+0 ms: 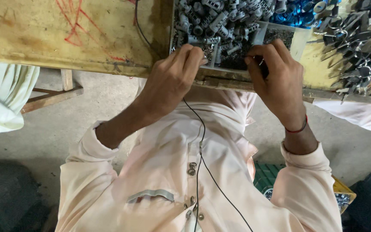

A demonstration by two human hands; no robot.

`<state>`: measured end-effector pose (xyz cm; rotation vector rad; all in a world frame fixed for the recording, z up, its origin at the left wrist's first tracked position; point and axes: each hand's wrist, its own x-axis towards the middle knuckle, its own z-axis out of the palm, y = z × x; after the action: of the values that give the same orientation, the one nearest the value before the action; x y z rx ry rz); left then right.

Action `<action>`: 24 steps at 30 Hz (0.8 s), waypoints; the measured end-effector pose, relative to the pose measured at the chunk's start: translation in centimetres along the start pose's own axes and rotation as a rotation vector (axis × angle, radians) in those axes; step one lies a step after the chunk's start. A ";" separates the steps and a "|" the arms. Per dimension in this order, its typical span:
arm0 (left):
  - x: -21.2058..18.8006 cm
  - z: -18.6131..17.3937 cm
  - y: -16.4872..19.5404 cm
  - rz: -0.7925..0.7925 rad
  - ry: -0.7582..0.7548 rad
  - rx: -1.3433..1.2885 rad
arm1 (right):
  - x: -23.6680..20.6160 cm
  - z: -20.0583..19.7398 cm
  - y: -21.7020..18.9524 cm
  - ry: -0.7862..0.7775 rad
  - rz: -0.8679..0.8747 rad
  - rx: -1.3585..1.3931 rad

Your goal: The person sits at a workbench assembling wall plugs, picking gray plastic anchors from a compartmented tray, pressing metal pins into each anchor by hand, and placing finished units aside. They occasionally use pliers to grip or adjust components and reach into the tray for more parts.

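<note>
Both hands worked at the near edge of the white tray (299, 41) on the table (65, 34) — the left hand (170, 79) pinched together on a small grey metal part (205, 40), the right hand (280, 77) curled, its grip hidden. Best picked one piece at a time — fingertips low, wrists steady.

The workbench (65, 38) is worn yellow with red scribbles. On it, grey metal pieces (220, 19) fill a white tray (299, 41); blue parts (295, 13) lie beyond. Below it, the shirt (168, 172) is pale peach.
</note>
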<state>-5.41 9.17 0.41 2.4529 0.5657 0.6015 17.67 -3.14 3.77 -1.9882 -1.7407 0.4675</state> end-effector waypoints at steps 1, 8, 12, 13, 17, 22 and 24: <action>-0.1 0.0 0.0 -0.004 0.005 -0.015 | 0.0 0.0 0.1 -0.002 -0.001 -0.002; -0.2 0.4 0.4 -0.089 0.060 -0.205 | -1.0 0.1 1.2 0.059 0.012 0.191; -0.1 0.4 0.6 -0.171 0.081 -0.285 | -1.6 0.0 1.6 0.037 0.195 0.666; -0.1 0.4 0.7 -0.187 0.094 -0.335 | -1.7 0.0 1.5 0.016 0.235 0.769; 0.2 0.6 1.7 -0.196 0.163 -0.360 | -1.8 0.1 1.0 -0.034 0.305 0.981; 0.9 1.0 2.6 -0.248 0.249 -0.508 | -1.6 0.5 1.0 -0.046 0.228 0.978; 0.9 0.8 2.5 -0.290 0.233 -0.489 | -1.6 0.7 1.4 -0.022 0.235 0.900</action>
<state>-3.64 7.40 1.56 1.8181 0.7488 0.8002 18.25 -4.74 2.37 -1.4964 -0.9991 1.1154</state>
